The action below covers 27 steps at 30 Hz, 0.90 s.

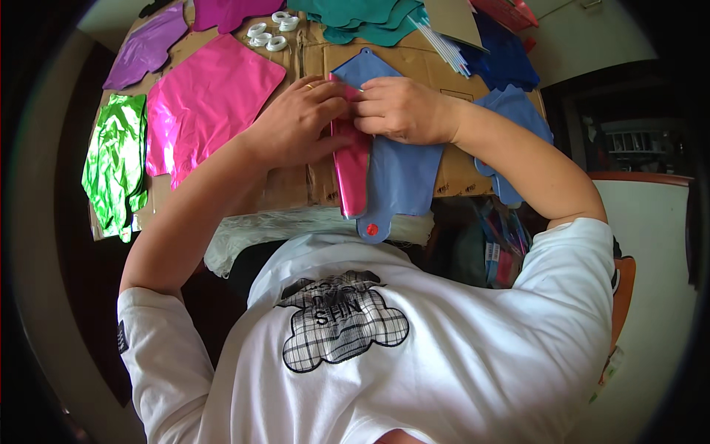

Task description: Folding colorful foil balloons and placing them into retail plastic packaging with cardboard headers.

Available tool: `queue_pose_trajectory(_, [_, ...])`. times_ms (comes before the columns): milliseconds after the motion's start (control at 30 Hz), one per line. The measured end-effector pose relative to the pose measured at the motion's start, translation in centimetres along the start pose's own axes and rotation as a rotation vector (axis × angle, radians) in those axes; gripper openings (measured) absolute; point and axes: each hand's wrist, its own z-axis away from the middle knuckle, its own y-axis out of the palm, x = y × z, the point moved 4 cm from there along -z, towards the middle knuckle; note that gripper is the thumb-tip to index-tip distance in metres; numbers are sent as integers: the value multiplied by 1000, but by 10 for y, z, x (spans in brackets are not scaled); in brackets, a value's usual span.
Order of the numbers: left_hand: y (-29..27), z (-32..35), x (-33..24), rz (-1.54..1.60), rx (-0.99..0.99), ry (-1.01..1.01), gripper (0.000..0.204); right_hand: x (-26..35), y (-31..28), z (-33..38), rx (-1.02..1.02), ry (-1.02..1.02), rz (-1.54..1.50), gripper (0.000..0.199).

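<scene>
A pink foil balloon (350, 176), flat and folded into a narrow strip, lies lengthwise over a flat blue foil balloon (405, 174). My left hand (299, 122), with a ring on one finger, is closed on the strip's left side near its far end. From the right, my right hand (407, 109) pinches the same strip, fingertips close to those of the left. Beneath both hands the blue balloon stays spread out, its rounded tab with a red dot (372, 229) hanging past the table's near edge. The fingers hide part of the pink fold.
Cardboard (285, 185) covers the table. Flat foil pieces lie around: pink (211, 103), green (115, 163), purple (148, 46), teal (362, 18), dark blue (510, 66) and blue (518, 118). White ribbon rolls (276, 43) and thin white sticks (444, 48) sit at the back.
</scene>
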Motion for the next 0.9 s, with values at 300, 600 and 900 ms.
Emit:
queue_pose_trajectory(300, [7, 11, -4, -39, 130, -44, 88, 3, 0, 5, -16, 46, 23, 15])
queue_pose_trajectory(600, [3, 14, -8, -100, 165, -46, 100, 75, -48, 72, 265, 1186, -202, 44])
queue_pose_trajectory(900, [9, 13, -9, -167, 147, -16, 99, 147, 14, 91, -720, 1504, -1723, 46])
